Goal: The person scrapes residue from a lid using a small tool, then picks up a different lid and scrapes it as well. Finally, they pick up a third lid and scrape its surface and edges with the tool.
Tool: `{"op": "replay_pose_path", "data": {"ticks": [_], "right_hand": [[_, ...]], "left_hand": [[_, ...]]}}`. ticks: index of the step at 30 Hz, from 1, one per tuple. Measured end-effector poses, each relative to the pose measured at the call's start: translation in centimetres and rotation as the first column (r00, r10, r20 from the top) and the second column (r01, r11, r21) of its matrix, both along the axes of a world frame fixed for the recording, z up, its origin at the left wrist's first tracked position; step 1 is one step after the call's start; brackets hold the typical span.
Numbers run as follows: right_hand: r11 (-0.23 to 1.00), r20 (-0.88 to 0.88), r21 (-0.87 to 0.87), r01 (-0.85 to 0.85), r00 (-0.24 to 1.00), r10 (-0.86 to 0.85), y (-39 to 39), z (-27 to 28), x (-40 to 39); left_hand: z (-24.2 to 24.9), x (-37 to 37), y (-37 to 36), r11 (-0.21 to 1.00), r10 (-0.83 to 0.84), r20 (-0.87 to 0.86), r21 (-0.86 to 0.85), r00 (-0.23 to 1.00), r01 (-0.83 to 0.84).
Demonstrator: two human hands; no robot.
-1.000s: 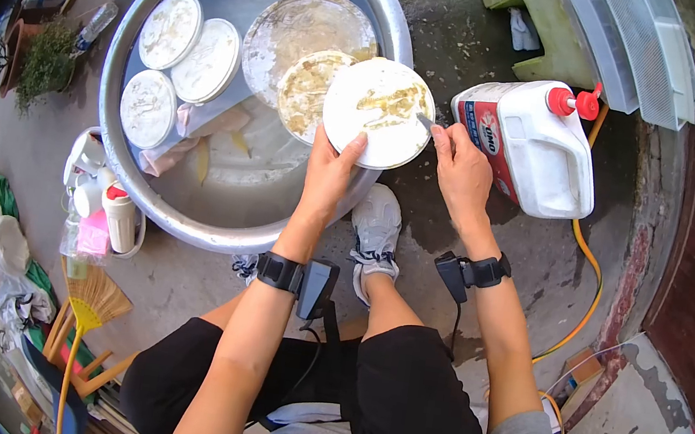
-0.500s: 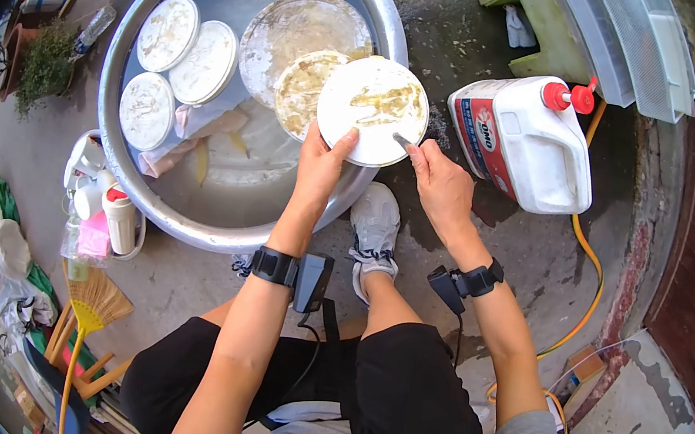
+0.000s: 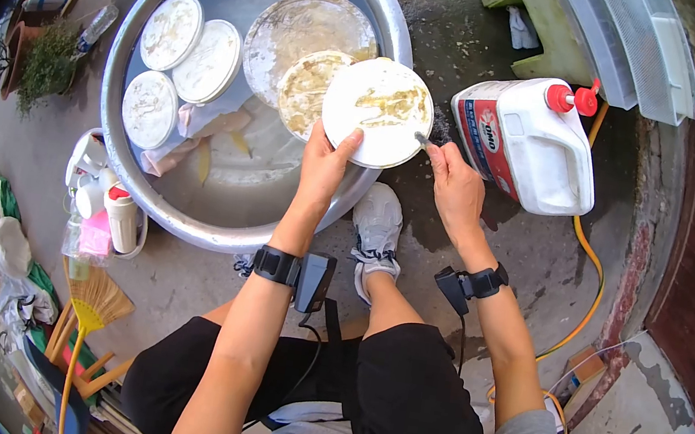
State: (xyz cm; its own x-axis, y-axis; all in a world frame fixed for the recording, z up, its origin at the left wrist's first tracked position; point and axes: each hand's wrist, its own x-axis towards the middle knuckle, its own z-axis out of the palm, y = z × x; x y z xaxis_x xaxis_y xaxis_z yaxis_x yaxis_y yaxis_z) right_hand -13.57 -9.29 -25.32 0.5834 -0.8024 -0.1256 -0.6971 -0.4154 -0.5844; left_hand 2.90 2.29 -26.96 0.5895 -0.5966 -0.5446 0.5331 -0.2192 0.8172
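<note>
One wide metal basin sits on the concrete floor, its far rim cut off at the top edge. One white detergent jug lies just right of it. Inside the basin are six plates: one large soiled plate, one smaller smeared plate overlapping it, three round white plates grouped at the left, and the dirty white plate held over the near rim. The left hand has its grip closed on that plate's lower edge (thumb on top). The right hand pinches a small utensil touching the plate's right edge; only its tip shows, so its kind is unclear.
</note>
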Motion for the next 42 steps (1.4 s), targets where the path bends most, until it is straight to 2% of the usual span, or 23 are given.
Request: {"op": "replay_pose_path", "data": {"ticks": [2, 8, 12, 18, 21, 25, 28, 31, 36, 38, 42], "right_hand": [[1.0, 0.003, 0.005, 0.029, 1.0, -0.029, -0.2, -0.2, 0.2], [0.994, 0.047, 0.099, -0.053, 0.998, 0.049, 1.6, 0.4, 0.3], [0.998, 0.009, 0.061, 0.031, 0.999, -0.032, -0.5, 0.0, 0.5], [0.997, 0.051, 0.069, -0.038, 0.998, 0.034, 1.2, -0.1, 0.2], [0.997, 0.043, 0.066, -0.04, 0.998, 0.037, 0.5, -0.1, 0.1], [1.0, 0.037, 0.02, 0.022, 0.999, -0.023, -0.2, -0.6, 0.5], [0.996, 0.076, 0.041, -0.075, 0.994, 0.072, 1.7, -0.1, 0.6], [0.993, 0.072, 0.076, -0.092, 0.994, 0.087, 2.3, 0.3, 0.5], [0.999, -0.015, 0.018, 0.028, 1.0, -0.028, 1.1, 0.2, 0.6], [0.999, 0.029, 0.03, -0.015, 0.999, 0.014, 2.0, 0.3, 0.4], [0.998, 0.055, 0.023, -0.067, 0.996, 0.065, 2.5, 0.7, 0.0]], "left_hand": [[0.0, -0.1, -0.1, 1.0, 0.013, 0.01, -0.006, 1.0, -0.013], [0.2, -0.2, -0.1, 0.999, 0.006, 0.021, 0.033, 1.0, -0.007], [-0.4, -0.3, 0.0, 1.0, 0.016, 0.008, -0.001, 1.0, -0.016], [-0.7, -0.4, 0.1, 1.0, 0.023, 0.015, -0.01, 1.0, -0.023], [-0.7, -0.3, 0.2, 0.999, -0.039, 0.073, 0.005, 0.997, 0.039], [-0.1, -0.4, 0.0, 1.0, 0.027, -0.008, -0.012, 1.0, -0.027], [-0.3, -0.5, 0.0, 1.0, 0.009, 0.004, -0.006, 1.0, -0.009], [-0.4, -0.5, 0.0, 1.0, 0.0, 0.019, 0.004, 1.0, 0.0], [-0.4, -0.7, 0.0, 0.999, 0.03, 0.005, -0.02, 1.0, -0.03], [-0.5, -0.8, 0.1, 1.0, -0.001, 0.054, 0.008, 0.999, 0.001], [-0.4, -0.6, 0.1, 1.0, -0.009, 0.042, 0.019, 0.999, 0.008]]}}
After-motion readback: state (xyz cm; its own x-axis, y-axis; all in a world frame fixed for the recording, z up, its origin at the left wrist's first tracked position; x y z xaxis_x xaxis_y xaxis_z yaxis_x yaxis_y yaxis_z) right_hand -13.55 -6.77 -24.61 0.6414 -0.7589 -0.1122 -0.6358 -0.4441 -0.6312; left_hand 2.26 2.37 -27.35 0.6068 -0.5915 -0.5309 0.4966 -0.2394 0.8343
